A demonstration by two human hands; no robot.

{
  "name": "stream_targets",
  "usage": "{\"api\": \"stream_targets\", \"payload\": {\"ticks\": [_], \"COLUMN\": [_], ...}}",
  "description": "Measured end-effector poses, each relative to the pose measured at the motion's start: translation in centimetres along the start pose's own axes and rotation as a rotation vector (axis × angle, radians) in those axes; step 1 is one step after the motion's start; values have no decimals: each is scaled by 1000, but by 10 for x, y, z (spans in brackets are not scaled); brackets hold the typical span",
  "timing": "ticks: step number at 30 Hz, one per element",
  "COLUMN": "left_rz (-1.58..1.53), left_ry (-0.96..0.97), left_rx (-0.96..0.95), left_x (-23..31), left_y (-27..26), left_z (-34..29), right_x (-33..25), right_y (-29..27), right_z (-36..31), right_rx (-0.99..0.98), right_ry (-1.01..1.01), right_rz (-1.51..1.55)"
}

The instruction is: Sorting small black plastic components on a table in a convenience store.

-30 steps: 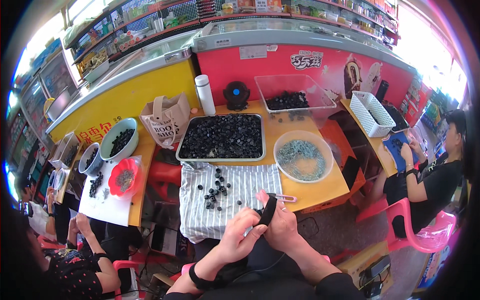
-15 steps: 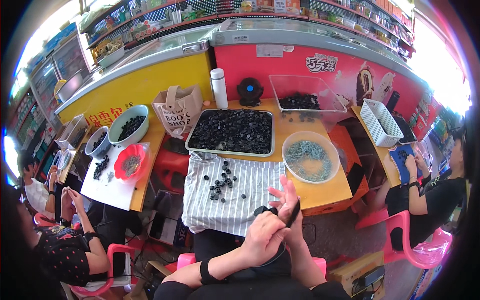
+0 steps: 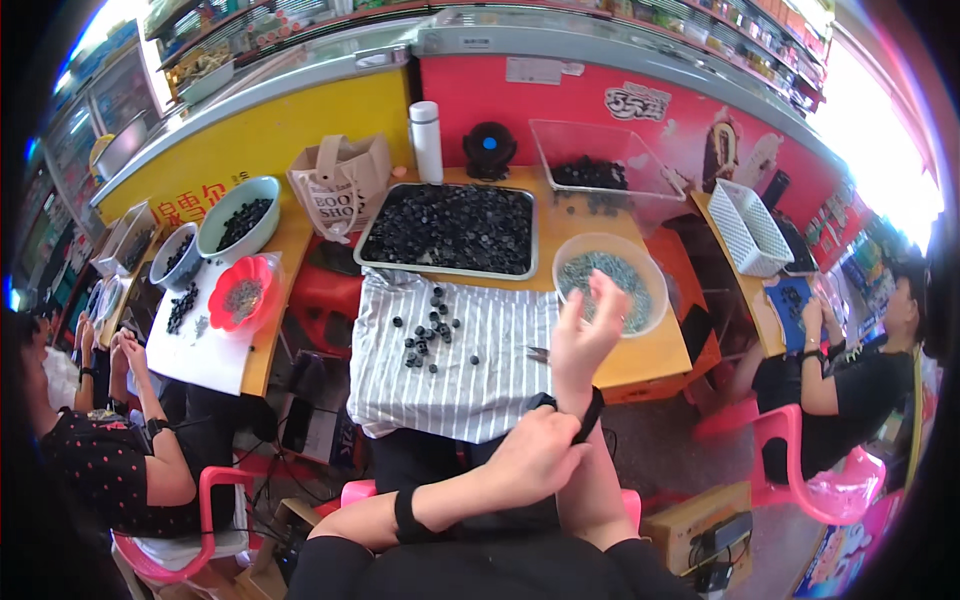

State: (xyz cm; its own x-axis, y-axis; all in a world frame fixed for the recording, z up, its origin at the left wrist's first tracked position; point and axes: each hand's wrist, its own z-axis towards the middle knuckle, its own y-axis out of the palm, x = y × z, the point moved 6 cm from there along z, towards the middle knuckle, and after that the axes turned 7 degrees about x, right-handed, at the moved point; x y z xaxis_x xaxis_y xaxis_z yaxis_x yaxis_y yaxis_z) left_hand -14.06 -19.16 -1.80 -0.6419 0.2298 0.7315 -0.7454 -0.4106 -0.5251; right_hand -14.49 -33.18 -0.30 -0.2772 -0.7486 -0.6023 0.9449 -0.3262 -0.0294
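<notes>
Tabletop (image 3: 652, 360) is carrying a striped cloth (image 3: 430, 402), which is hanging over the near edge. Right hand (image 3: 590, 325) is pointing up by the cloth's right side, fingers loosely spread, holding nothing. Left hand (image 3: 542, 452) is resting across the right wrist, fingers curled tight, seemingly gripping the black band (image 3: 594, 406) around that wrist. Band is looking light, soft, probably stretchy, hardly fragile; its edge is likely offering the best hold.

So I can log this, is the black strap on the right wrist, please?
On: the strap shows on both sides of the wrist, left hand gripping it.
</notes>
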Motion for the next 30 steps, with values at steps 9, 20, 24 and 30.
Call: {"api": "stream_targets", "payload": {"ticks": [9, 20, 24, 30], "left_rz": [345, -544, -1047, -1067], "left_ry": [231, -218, -298, -469], "left_rx": [-175, 186, -206, -314], "left_x": [57, -28, -31, -17], "left_y": [13, -32, -3, 6], "left_z": [2, -13, -7, -16], "right_x": [-84, -20, -32, -92], "right_y": [19, 5, 14, -51], "right_z": [-4, 20, 6, 42], "right_rx": [-319, -301, -308, 187], "right_ry": [-573, 1186, 1472, -491], "right_rz": [-345, 922, 1201, 104]}}
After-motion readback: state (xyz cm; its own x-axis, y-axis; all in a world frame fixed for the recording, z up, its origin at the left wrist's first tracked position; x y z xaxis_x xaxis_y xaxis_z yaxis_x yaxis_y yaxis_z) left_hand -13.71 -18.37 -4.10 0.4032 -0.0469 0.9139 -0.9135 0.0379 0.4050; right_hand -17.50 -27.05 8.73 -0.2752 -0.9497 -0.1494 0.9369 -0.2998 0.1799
